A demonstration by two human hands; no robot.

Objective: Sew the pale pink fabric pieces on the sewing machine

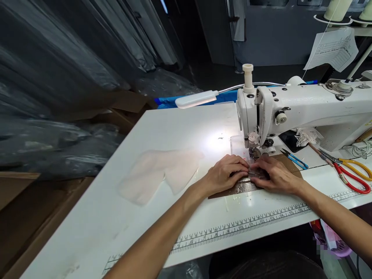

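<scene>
My left hand (pixel 228 173) and my right hand (pixel 273 174) meet just in front of the presser foot (pixel 255 152) of a white sewing machine (pixel 308 112). Fingertips of both hands are pinched together on a small piece of thin, pale fabric, mostly hidden by the fingers. Beneath them lies a brown, shiny covered plate (pixel 247 188) on the machine bed. To the left, a sheer pale pink cut fabric piece (pixel 154 170) rests flat on the white table (pixel 116 224).
Blue thread snips (pixel 295 159), red-handled scissors (pixel 350 178) and yellow-handled scissors (pixel 356 166) lie right of my right hand. A printed ruler (pixel 241 228) runs along the front edge. A lamp (pixel 197 99) reaches over the back; cardboard boxes (pixel 37 217) stand at the left.
</scene>
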